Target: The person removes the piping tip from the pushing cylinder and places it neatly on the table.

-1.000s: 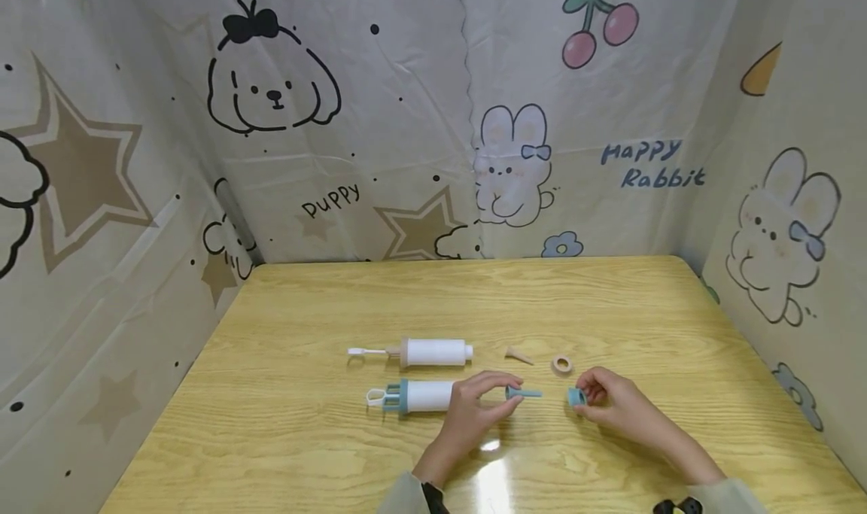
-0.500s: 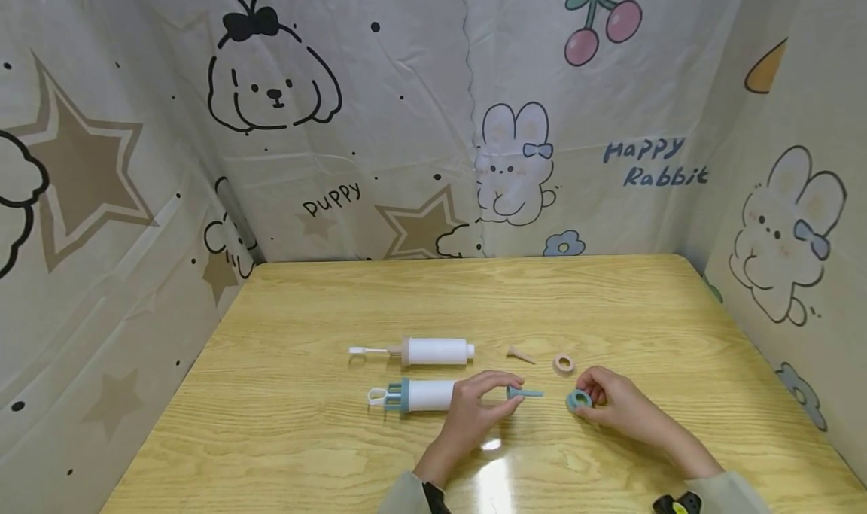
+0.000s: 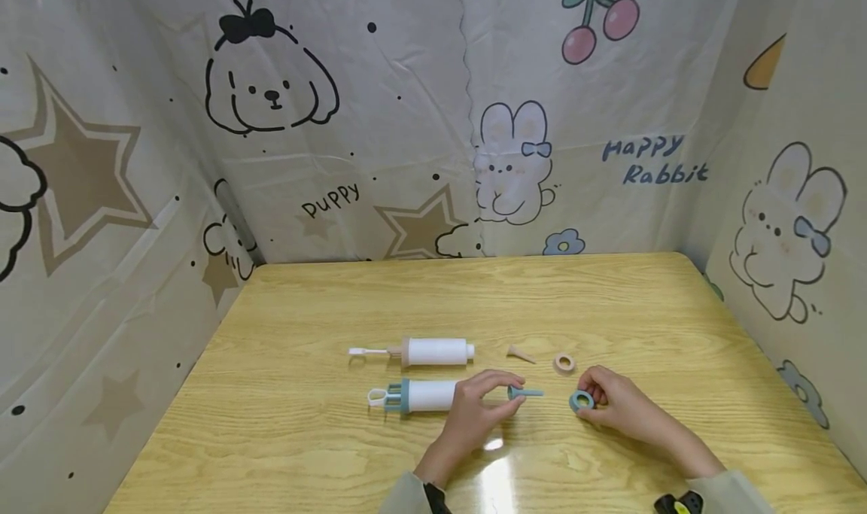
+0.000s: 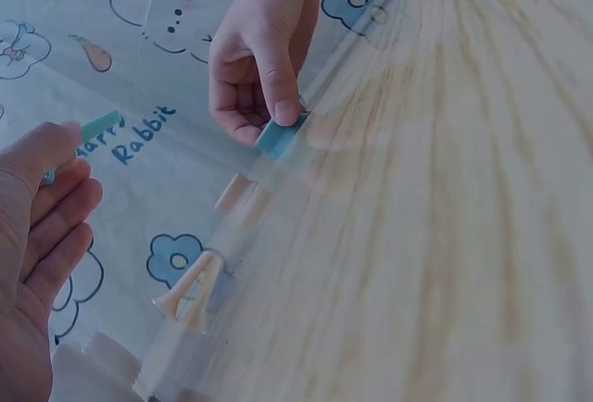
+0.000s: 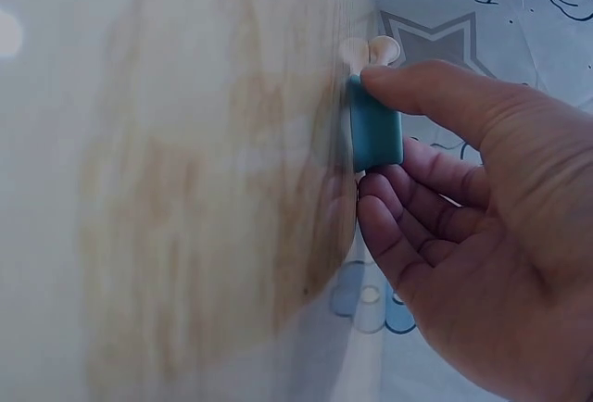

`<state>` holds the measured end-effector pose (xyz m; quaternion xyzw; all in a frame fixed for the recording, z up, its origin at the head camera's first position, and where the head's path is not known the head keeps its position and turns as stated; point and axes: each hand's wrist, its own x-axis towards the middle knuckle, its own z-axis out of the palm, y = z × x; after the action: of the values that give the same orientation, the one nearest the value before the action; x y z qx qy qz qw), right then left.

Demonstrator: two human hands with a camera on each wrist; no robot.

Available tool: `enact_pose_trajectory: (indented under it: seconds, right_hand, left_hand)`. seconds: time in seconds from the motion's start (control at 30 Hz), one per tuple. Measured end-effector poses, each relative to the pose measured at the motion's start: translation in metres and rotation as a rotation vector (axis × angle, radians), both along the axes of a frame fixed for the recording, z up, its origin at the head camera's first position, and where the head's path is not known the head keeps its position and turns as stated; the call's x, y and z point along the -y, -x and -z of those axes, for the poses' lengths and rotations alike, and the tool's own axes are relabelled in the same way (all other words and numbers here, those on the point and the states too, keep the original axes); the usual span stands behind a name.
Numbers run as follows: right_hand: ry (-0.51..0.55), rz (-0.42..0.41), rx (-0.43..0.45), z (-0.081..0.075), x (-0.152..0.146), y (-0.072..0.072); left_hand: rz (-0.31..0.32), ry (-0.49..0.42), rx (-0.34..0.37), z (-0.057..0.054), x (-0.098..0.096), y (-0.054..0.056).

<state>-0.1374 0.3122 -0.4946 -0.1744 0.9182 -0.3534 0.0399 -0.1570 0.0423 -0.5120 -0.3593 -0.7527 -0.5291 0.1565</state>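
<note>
My left hand [image 3: 467, 409] pinches the wide end of a teal icing nozzle [image 3: 532, 393] between thumb and fingers, its narrow tip pointing right. In the left wrist view the nozzle [image 4: 100, 125] shows partly behind the thumb. My right hand [image 3: 623, 405] pinches a teal screw ring [image 3: 573, 404], which lies flat on the table with its hole upward. In the right wrist view the thumb is on the near top edge of the ring [image 5: 376, 133], fingers curled below. A white icing syringe [image 3: 430, 396] with a teal collar and handle lies left, its right end hidden behind my left hand.
Behind it lies a second white syringe [image 3: 436, 351] with a beige collar. A small beige nozzle [image 3: 521, 356] and a beige ring [image 3: 557, 369] lie beyond my hands on the wooden table [image 3: 305, 439]. Patterned cloth [image 3: 406, 138] hangs round the table's back and sides.
My right hand has tipped the teal ring from standing on edge to lying flat, hole up. The left hand keeps the teal nozzle nearly still.
</note>
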Motion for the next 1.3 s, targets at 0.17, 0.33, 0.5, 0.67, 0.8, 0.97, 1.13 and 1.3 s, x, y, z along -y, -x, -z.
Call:
enact_pose_trajectory:
  seconds: [0.17,0.33,0.5,0.67,0.8,0.97,1.13,1.3]
  right_hand:
    - [0.002,-0.004,-0.018,0.002,-0.001,0.000]
    - [0.002,-0.013,-0.031,0.004,-0.001,0.000]
    - [-0.005,-0.012,0.002,0.002,-0.001,0.001]
    - [-0.004,-0.008,0.017,0.000,0.000,0.002]
    - [0.002,-0.006,0.014,-0.002,0.000,0.002]
    - [0.009,-0.007,0.016,-0.002,0.000,0.002]
    - [0.009,-0.011,0.021,-0.002,-0.001,0.001]
    - [0.026,0.001,0.064,-0.003,-0.001,-0.001]
  left_hand:
    - [-0.019,0.056,-0.010,-0.004,-0.005,0.000]
    - [-0.065,0.177,-0.045,-0.009,-0.012,0.000]
    - [-0.090,0.323,-0.023,-0.013,-0.018,-0.001]
    - [-0.105,0.436,-0.012,-0.015,-0.025,0.000]
    - [-0.131,0.516,-0.020,-0.015,-0.030,0.000]
    - [-0.164,0.599,-0.016,-0.014,-0.035,0.000]
    - [-0.186,0.653,0.019,-0.011,-0.039,0.000]
    - [-0.181,0.695,0.025,-0.012,-0.042,0.000]
